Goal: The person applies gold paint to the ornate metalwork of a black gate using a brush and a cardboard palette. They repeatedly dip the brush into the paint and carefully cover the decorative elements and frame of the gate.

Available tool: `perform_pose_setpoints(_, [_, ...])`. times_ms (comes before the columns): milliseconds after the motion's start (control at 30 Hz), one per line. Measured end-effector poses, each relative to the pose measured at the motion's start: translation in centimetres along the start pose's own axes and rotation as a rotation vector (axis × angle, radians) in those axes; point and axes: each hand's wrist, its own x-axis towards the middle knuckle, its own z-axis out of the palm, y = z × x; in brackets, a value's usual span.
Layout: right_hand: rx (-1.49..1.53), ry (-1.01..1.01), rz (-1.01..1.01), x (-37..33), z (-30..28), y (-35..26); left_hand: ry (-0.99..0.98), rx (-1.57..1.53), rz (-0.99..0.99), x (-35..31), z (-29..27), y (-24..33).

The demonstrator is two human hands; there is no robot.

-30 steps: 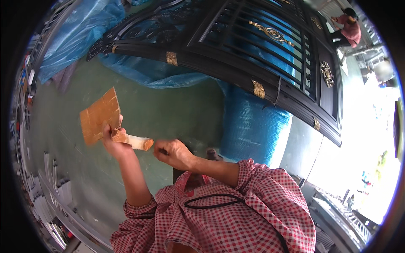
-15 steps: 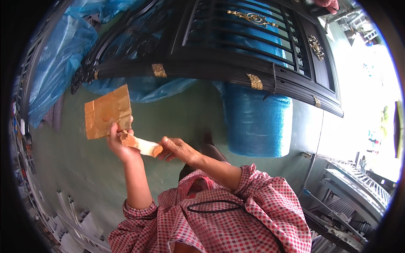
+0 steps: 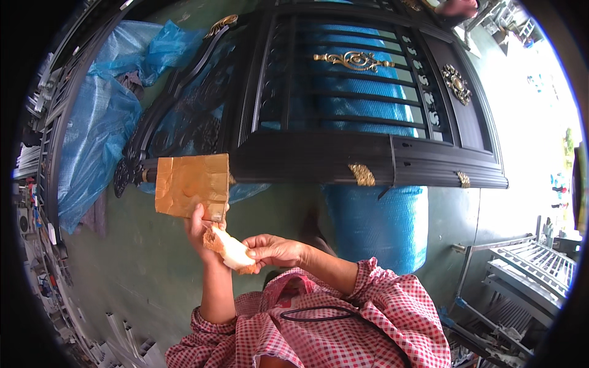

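My left hand grips the lower edge of a flat, creased golden-brown piece of cardboard, held up in front of the gate. Just below it is a soft-looking white sponge piece with orange-brown ends. My right hand pinches the lower right end of that piece between thumb and fingers. Its upper end lies against my left hand; whether the left fingers hold it too is hidden. Beyond the cardboard, a black metal gate with gold ornaments lies across the view.
A large roll of blue bubble wrap stands under the gate. Blue plastic sheeting covers things at the left. Metal frames are stacked at the right, and pale metal lengths lie at the lower left. Part of another person's hand shows at the top right.
The gate sits lower in the view, showing more of it. Both hands and the cardboard appear farther right and lower. My right fingers have closed around the sponge piece's end, which now tilts more steeply.
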Motion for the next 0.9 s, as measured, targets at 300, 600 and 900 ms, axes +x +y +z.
perform_pose_setpoints(300, [-0.198, -0.069, -0.037, -3.5, -2.3, -10.7, -0.142, -0.231, 0.077, 5.0, 11.4, -1.0])
perform_pose_setpoints(600, [-0.116, 0.285, -0.483, -7.2, -4.4, -21.8, -0.322, -0.159, 0.013, 13.6, 17.1, -1.0])
perform_pose_setpoints(900, [-0.203, 0.835, -0.838, -9.2, -12.0, -28.7, -0.388, -0.166, -0.092, 22.6, 21.6, -2.9])
